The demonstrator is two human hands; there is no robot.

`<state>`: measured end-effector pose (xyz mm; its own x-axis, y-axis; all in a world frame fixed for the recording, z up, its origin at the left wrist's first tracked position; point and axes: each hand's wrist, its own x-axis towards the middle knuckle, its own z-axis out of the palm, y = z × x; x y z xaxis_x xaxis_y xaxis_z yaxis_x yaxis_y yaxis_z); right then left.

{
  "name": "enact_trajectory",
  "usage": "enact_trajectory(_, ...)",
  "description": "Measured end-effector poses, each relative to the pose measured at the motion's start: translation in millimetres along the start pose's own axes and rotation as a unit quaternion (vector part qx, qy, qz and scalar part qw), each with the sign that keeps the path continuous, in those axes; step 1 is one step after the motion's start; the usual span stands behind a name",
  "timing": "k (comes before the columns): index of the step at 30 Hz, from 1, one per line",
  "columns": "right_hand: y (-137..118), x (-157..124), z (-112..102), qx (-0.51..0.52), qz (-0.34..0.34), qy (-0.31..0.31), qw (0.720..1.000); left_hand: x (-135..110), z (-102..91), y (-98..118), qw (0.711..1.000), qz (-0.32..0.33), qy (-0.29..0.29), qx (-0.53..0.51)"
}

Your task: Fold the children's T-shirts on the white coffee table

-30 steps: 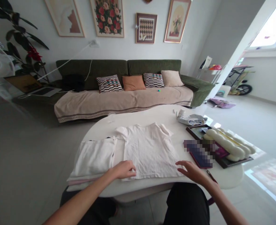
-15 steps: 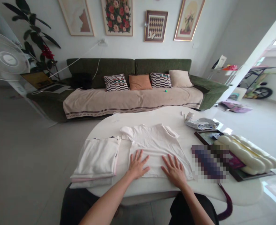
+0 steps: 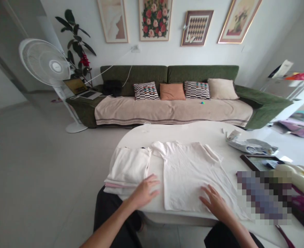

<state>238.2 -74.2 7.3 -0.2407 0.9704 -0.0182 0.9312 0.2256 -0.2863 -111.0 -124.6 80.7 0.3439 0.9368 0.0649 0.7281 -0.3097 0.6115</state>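
Note:
A white t-shirt lies spread flat on the white oval table, collar pointing away from me. My right hand rests flat on the shirt's lower right part, fingers spread. My left hand lies open on the bare table just left of the shirt's lower left edge, close to a stack of folded white garments. Neither hand holds anything.
A dark tray with a cream bumpy object and a crumpled bag sit on the table's right. Beyond the table stands a green sofa with cushions; a standing fan and a plant are at left.
Both hands have slid apart over the shirt: the left moved off its left edge onto the table, the right moved toward the lower right. The camera has turned left.

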Motion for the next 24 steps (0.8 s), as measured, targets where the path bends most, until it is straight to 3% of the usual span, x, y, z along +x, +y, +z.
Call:
enact_trajectory(2,-30.8,8.8,-6.0,0.061,-0.070,0.008,0.996,4.1,-46.6,-35.3,0.990,-0.063,0.111,0.053)
enact_trajectory(4,-75.8,18.5,-13.1,0.119,-0.125,-0.008,0.985,16.1,-86.1,-70.2,0.974,-0.102,0.150,0.134)
enact_trajectory(7,-151.0,29.7,-21.7,0.156,-0.183,-0.057,0.969,37.1,-118.9,-109.7,0.959,-0.143,0.095,0.227)
enact_trajectory(9,-190.0,32.8,-23.5,0.154,-0.216,-0.095,0.960,45.9,-125.5,-125.3,0.957,-0.156,0.055,0.238)
enact_trajectory(11,-211.7,32.8,-23.0,0.148,-0.247,-0.134,0.948,49.1,-127.6,-134.6,0.956,-0.166,0.030,0.241)
enact_trajectory(13,-217.0,31.0,-22.3,0.144,-0.261,-0.162,0.941,49.4,-129.7,-140.6,0.952,-0.173,0.020,0.251)
enact_trajectory(17,-207.7,27.1,-22.3,0.125,-0.227,-0.179,0.949,51.9,-133.7,-147.3,0.946,-0.178,0.013,0.271)
enact_trajectory(22,-201.5,25.1,-22.3,0.134,-0.224,-0.175,0.949,57.9,-129.9,-138.8,0.938,-0.195,0.004,0.288)
enact_trajectory(24,-186.7,27.8,-25.0,0.141,-0.224,-0.157,0.951,55.3,-133.6,-134.2,0.933,-0.202,0.002,0.299)
